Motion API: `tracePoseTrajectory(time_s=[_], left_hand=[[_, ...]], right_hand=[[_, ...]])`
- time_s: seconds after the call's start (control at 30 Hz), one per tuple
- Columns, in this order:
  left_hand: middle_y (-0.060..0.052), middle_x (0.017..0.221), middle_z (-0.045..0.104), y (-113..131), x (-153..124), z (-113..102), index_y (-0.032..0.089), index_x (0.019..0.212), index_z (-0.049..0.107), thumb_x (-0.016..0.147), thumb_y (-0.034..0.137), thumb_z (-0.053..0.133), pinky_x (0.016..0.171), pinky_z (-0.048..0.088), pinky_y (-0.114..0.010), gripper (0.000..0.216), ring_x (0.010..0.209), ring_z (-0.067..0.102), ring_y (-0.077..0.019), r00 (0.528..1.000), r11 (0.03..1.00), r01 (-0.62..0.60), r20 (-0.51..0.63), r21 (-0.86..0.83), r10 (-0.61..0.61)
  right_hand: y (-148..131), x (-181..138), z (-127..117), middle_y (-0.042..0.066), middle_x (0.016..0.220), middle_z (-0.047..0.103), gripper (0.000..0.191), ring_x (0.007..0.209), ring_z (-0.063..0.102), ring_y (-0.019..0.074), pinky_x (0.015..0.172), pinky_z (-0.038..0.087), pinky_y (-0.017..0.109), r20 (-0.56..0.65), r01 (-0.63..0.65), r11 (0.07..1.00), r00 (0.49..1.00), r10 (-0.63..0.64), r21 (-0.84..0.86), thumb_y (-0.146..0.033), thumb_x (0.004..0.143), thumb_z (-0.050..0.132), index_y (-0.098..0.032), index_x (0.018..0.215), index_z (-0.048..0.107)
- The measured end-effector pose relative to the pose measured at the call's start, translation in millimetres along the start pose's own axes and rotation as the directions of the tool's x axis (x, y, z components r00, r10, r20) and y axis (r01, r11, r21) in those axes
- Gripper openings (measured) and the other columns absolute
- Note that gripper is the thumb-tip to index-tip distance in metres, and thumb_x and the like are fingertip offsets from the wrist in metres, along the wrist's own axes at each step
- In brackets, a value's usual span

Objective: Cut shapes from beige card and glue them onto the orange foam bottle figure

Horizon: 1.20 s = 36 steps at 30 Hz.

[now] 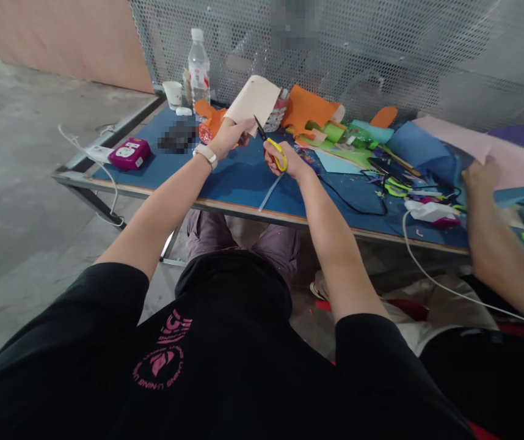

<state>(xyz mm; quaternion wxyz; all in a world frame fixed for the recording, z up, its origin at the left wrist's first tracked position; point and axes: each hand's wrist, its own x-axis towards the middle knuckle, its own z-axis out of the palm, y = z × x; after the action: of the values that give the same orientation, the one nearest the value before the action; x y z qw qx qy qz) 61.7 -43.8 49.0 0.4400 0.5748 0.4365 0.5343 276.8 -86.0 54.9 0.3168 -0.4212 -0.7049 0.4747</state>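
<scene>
My left hand (pixel 231 135) is closed on the lower edge of a cream foam sheet (pixel 255 101), held up over the blue table (pixel 225 174). My right hand (pixel 284 160) grips yellow-handled scissors (pixel 272 146), whose blades point up at the sheet's right edge. A thin pale strip (pixel 271 192) hangs down below my right hand. A white watch sits on my left wrist.
A water bottle (pixel 198 67), paper cup (pixel 173 93) and magenta box (pixel 129 153) stand at the table's left. Orange, green, blue and pink foam sheets and scraps lie to the right. Another person's hand (pixel 480 177) holds a pink sheet there. White cables run across.
</scene>
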Motion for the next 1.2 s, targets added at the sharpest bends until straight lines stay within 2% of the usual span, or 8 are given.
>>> tracePoseTrajectory(time_s=[0.13,0.33,0.57,0.73,0.87,0.93,1.03,1.2], left_hand=[[0.002,0.068,0.058,-3,3,0,0.029,0.083,0.059,0.13,0.029,0.086,0.072,0.05,-0.032,0.054,0.078,0.071,-0.0212,0.999,1.0,-0.009,-0.037,-0.002,0.009],[0.001,0.06,0.051,1,-2,1,0.034,0.08,0.058,0.135,0.031,0.077,0.095,0.055,-0.037,0.059,0.096,0.071,-0.0243,1.0,0.999,-0.002,0.009,0.042,0.001],[0.001,0.078,0.064,-18,14,-8,0.027,0.082,0.062,0.119,0.023,0.081,0.068,0.048,-0.03,0.042,0.071,0.07,-0.0181,0.987,0.985,-0.152,0.073,0.081,0.146],[0.002,0.074,0.069,-25,20,-8,0.03,0.087,0.063,0.124,0.024,0.081,0.072,0.054,-0.031,0.042,0.072,0.064,-0.0183,0.981,0.981,-0.183,0.082,0.065,0.178],[0.004,0.069,0.064,-22,17,-8,0.03,0.087,0.062,0.13,0.021,0.072,0.069,0.049,-0.031,0.045,0.07,0.058,-0.0162,0.984,0.986,-0.155,0.096,0.065,0.148],[0.006,0.06,0.052,-17,12,-7,0.03,0.087,0.061,0.133,0.023,0.067,0.069,0.046,-0.027,0.048,0.071,0.058,-0.0147,0.988,0.99,-0.119,0.109,0.07,0.111],[0.007,0.054,0.03,-7,4,-5,0.032,0.083,0.057,0.135,0.041,0.072,0.071,0.046,-0.026,0.055,0.079,0.069,-0.0176,0.995,0.995,-0.061,0.083,0.081,0.054],[0.004,0.063,0.047,12,-11,1,0.029,0.085,0.057,0.128,0.042,0.083,0.069,0.042,-0.03,0.052,0.081,0.078,-0.0222,1.0,0.998,-0.005,-0.005,0.059,0.005]], right_hand=[[4,3,-2,-0.008,0.053,0.043,0.078,0.045,0.042,0.0133,0.036,0.034,0.022,0.013,0.023,1.0,1.0,-0.023,-0.006,-0.09,0.116,0.093,-0.031,0.086,0.053],[17,11,-8,-0.005,0.054,0.046,0.083,0.046,0.045,0.0122,0.041,0.039,0.021,0.005,0.056,0.997,0.998,-0.055,-0.056,-0.09,0.118,0.091,-0.029,0.078,0.05],[20,12,-10,-0.004,0.055,0.049,0.085,0.048,0.047,0.0135,0.044,0.045,0.023,0.011,0.08,0.994,0.997,-0.079,-0.073,-0.091,0.119,0.089,-0.029,0.076,0.049],[21,13,-11,-0.005,0.054,0.049,0.085,0.047,0.047,0.0137,0.043,0.043,0.023,0.023,0.081,0.995,0.997,-0.079,-0.062,-0.094,0.116,0.089,-0.03,0.078,0.047],[24,15,-12,-0.004,0.055,0.049,0.087,0.048,0.048,0.0147,0.043,0.042,0.025,0.024,0.083,0.992,0.996,-0.081,-0.092,-0.1,0.114,0.087,-0.03,0.078,0.05],[23,14,-11,-0.003,0.057,0.048,0.085,0.049,0.048,0.0153,0.042,0.042,0.026,0.01,0.077,0.992,0.997,-0.076,-0.101,-0.1,0.114,0.087,-0.03,0.08,0.052],[20,12,-8,-0.004,0.059,0.048,0.081,0.05,0.048,0.0157,0.043,0.041,0.026,-0.012,0.053,0.993,0.998,-0.055,-0.107,-0.096,0.114,0.089,-0.03,0.083,0.054],[18,10,-7,-0.003,0.058,0.048,0.085,0.05,0.047,0.0149,0.044,0.043,0.025,-0.008,0.065,0.993,0.998,-0.066,-0.1,-0.097,0.116,0.086,-0.029,0.077,0.051]])
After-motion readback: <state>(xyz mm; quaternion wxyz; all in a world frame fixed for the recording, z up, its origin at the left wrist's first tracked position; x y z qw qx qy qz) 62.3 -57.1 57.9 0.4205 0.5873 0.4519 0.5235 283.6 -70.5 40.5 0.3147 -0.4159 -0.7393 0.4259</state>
